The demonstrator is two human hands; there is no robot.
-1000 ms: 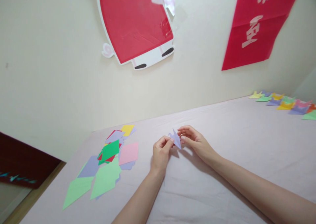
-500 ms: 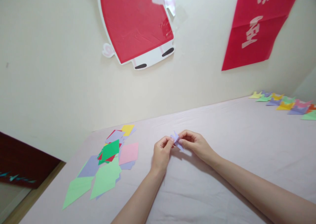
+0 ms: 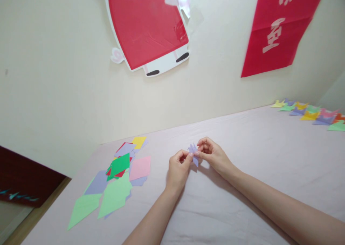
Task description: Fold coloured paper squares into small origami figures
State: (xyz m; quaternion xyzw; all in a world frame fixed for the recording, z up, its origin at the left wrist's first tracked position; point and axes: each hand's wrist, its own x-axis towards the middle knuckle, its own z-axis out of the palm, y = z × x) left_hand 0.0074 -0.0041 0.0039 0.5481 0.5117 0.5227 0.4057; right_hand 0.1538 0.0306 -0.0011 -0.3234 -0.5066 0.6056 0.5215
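Observation:
A small lilac folded paper piece [image 3: 193, 153] is held just above the pale pink tabletop [image 3: 242, 173], pinched between both hands. My left hand [image 3: 178, 169] grips its left side with thumb and fingers closed. My right hand [image 3: 212, 155] pinches its right side, fingers curled together. Pointed flaps of the paper stick up and down between the fingertips.
A loose spread of coloured paper squares [image 3: 115, 176] lies on the table to the left, green, lilac, pink, red and yellow. Several folded paper figures [image 3: 309, 113] sit in a row at the far right. The wall behind carries a red cartoon cut-out [image 3: 148, 29] and a red banner [image 3: 277, 29].
The lilac paper looked larger and flatter a second ago; now it is more bunched, and both hands have drawn closer together around it.

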